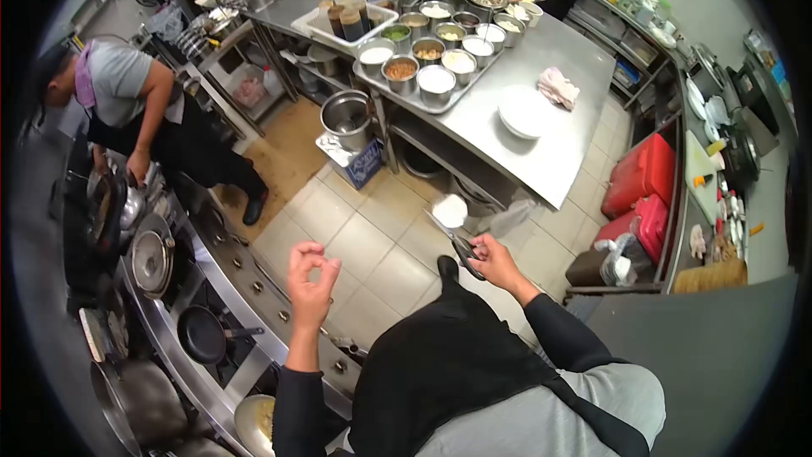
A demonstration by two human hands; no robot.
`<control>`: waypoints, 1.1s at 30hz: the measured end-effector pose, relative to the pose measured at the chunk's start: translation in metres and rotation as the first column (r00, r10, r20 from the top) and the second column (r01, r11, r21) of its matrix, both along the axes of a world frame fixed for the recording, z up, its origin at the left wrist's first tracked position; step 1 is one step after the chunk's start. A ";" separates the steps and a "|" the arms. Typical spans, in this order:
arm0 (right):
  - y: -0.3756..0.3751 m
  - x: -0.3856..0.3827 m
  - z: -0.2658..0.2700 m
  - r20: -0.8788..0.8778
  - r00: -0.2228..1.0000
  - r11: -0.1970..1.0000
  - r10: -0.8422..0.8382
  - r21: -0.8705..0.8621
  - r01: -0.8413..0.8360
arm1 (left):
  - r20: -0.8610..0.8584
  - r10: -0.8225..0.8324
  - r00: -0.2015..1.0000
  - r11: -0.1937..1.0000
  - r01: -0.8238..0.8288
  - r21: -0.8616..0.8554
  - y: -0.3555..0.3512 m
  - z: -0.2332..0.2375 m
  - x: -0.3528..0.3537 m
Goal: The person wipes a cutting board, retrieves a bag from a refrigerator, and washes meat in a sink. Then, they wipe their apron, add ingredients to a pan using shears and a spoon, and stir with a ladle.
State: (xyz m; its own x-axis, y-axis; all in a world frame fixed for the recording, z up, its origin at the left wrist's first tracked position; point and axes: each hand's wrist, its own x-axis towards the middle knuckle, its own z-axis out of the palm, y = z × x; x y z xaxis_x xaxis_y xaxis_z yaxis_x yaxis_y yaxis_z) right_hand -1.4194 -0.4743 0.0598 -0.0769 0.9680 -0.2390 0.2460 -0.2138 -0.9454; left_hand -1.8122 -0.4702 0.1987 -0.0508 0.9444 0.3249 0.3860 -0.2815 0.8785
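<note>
My left hand (311,283) is raised beside the stove edge. Its fingers curl towards the thumb in a ring, and I see nothing in it. In my right hand (497,266) is a black-handled metal utensil (467,256), pointing away from me over the floor tiles. At its far end shows a white round mass (450,211); whether the utensil carries it cannot be made out. Left of my left hand, a black frying pan (201,334) sits on a burner. A lighter pan (255,423) with yellowish contents lies nearer my left arm.
A steel table (562,137) ahead bears a white bowl (519,112), a crumpled cloth (556,87) and a tray (461,101) of ingredient tins. A co-worker (135,93) stands at the left stove. Red containers (640,178) stand at right; a steel pot (346,114) is below the table.
</note>
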 end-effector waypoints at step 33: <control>0.781 -0.007 0.163 0.825 0.390 0.788 -0.408 0.534 -0.305 | -0.097 0.070 0.993 0.418 -0.118 -0.901 0.205 -0.302 -0.126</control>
State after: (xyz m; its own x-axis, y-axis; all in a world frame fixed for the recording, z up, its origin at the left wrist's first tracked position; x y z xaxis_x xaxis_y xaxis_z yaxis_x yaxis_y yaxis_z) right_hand -1.4263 0.3063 0.2226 -0.1176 0.9045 0.4099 0.9826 0.1658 -0.0840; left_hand -1.9382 -0.2652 -0.1028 -0.1688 0.6853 -0.7084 0.3968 0.7052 0.5876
